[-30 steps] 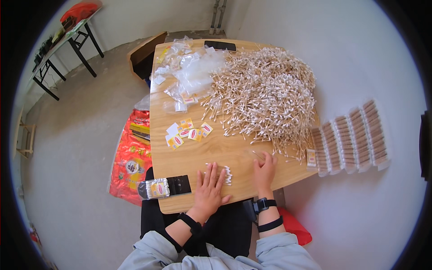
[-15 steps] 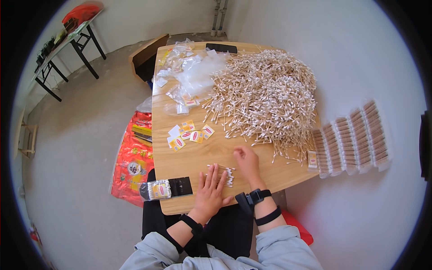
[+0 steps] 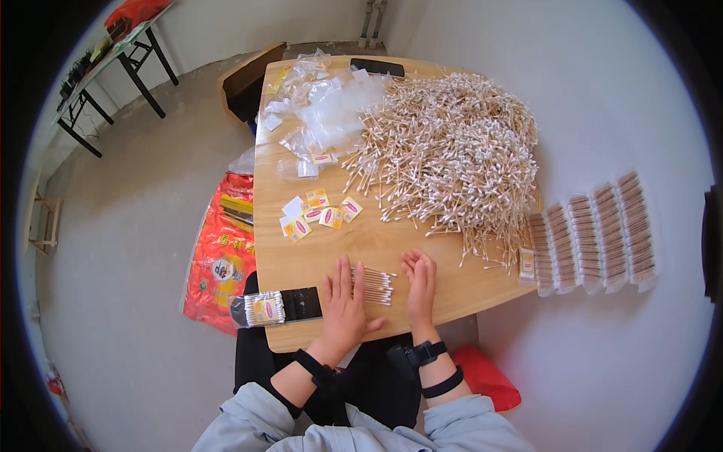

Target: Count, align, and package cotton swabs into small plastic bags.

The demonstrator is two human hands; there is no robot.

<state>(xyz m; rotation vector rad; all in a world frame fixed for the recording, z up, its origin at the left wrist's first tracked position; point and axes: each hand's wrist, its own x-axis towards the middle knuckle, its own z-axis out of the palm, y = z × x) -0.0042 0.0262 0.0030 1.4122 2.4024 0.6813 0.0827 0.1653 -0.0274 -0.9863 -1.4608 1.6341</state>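
Small swab bundle (image 3: 373,285) lies at the table's (image 3: 301,260) near edge, between both hands. Left hand (image 3: 343,305) flat, fingers spread, touching it; right hand (image 3: 420,277) flat beside it, gripping nothing. A careless nudge could scatter swabs off the edge.

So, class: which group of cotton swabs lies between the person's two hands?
The small neat bundle at the table's near edge, between the left hand and right hand, unlike the big loose heap farther back.
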